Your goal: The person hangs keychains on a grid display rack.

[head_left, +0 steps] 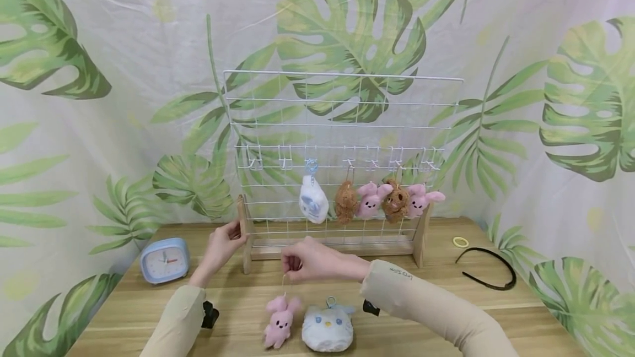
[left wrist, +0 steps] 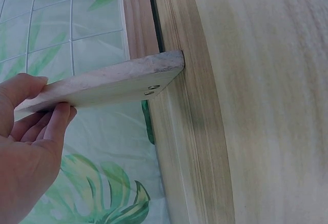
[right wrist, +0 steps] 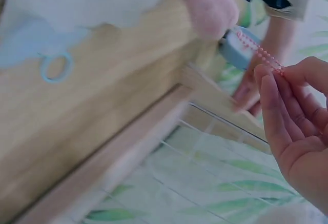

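My right hand (head_left: pixel 317 260) pinches the pink bead chain (right wrist: pixel 259 51) of a pink plush bunny keychain (head_left: pixel 279 325), which dangles over the front of the table. Thumb and forefinger meet on the chain's end in the right wrist view. At the rack's left side my left hand (head_left: pixel 223 247) grips the wooden side post (left wrist: pixel 107 83), thumb on one face and fingers on the other. Just right of the dangling bunny is a white plush cat-like head (head_left: pixel 327 332) with a blue bow and a blue ring (right wrist: pixel 55 67).
From hooks on the white wire grid rack (head_left: pixel 342 125) hang a white plush (head_left: pixel 313 200), two brown plushes (head_left: pixel 346 203) and two pink bunnies (head_left: pixel 369 203). Two hooks (head_left: pixel 285 164) at left are bare. A blue clock (head_left: pixel 165 260) stands left; a black headband (head_left: pixel 511 277) and yellow ring (head_left: pixel 460 242) lie right.
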Available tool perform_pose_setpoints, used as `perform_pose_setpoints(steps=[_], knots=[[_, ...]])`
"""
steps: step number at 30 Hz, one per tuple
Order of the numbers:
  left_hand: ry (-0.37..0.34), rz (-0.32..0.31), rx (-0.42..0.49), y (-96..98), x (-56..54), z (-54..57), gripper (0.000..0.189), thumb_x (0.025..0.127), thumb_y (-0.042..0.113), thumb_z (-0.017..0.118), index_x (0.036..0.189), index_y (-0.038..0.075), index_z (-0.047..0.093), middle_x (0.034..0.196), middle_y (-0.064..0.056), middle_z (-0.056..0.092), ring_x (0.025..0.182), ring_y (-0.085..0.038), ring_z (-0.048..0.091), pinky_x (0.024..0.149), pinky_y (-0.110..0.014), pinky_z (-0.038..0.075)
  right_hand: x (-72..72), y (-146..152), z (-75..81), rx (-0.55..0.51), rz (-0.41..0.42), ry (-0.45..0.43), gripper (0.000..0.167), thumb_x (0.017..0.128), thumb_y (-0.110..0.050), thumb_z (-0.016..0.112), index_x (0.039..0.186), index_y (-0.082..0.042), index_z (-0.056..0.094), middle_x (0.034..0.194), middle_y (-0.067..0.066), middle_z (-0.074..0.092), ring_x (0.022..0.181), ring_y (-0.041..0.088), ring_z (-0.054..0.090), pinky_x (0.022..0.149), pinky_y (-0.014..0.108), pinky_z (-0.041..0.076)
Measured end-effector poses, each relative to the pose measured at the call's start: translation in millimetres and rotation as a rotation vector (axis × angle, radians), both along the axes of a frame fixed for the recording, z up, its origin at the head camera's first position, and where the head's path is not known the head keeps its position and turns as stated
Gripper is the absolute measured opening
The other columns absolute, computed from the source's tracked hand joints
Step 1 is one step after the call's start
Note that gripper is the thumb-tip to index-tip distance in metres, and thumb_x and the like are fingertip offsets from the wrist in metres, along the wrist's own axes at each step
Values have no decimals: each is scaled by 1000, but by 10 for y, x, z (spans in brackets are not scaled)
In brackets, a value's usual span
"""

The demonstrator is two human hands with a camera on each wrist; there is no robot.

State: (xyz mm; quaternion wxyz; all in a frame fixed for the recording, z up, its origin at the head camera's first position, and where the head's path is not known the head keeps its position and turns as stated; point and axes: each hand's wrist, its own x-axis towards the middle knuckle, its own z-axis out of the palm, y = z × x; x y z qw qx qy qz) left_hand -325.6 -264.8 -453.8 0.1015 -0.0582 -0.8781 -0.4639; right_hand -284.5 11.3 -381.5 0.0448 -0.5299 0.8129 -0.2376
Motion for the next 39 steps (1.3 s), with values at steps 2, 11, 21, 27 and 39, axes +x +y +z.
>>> perform_pose_setpoints(steps=[2,11,21,27,39], knots=[[4,-5,4,2,-8,-5,51,96,8,61,141,-12,46,133,-33,58,123,-42,61,97,-38,57,10,12,106,-30,16,21,10,86,0,68,83,-9,64,77,2,69,66,-9,53,61,4,49],[-1,7,15,20,-13,3,52,97,9,61,142,-11,45,134,-32,58,124,-41,60,98,-37,57,-50,22,648,-114,16,141,11,87,3,65,83,-7,63,77,3,69,66,-2,56,59,6,49],[15,4,22,4,1,-29,52,96,10,63,140,-13,47,132,-32,59,123,-43,60,95,-36,58,-180,-4,1331,-189,-37,258,11,86,6,64,84,-5,64,82,7,71,74,11,68,67,8,54],[67,-35,52,11,-5,-45,52,95,6,61,138,-18,45,131,-38,56,120,-47,60,89,-32,61,-340,-44,1595,-181,-122,282,11,87,6,62,85,-4,64,79,6,69,70,10,60,64,11,51],[-8,0,23,2,-4,-22,50,98,7,59,141,-13,46,135,-32,57,124,-41,60,95,-34,58,-666,-126,1654,-177,-200,327,12,87,7,59,84,-3,64,78,8,68,70,11,58,64,13,48]])
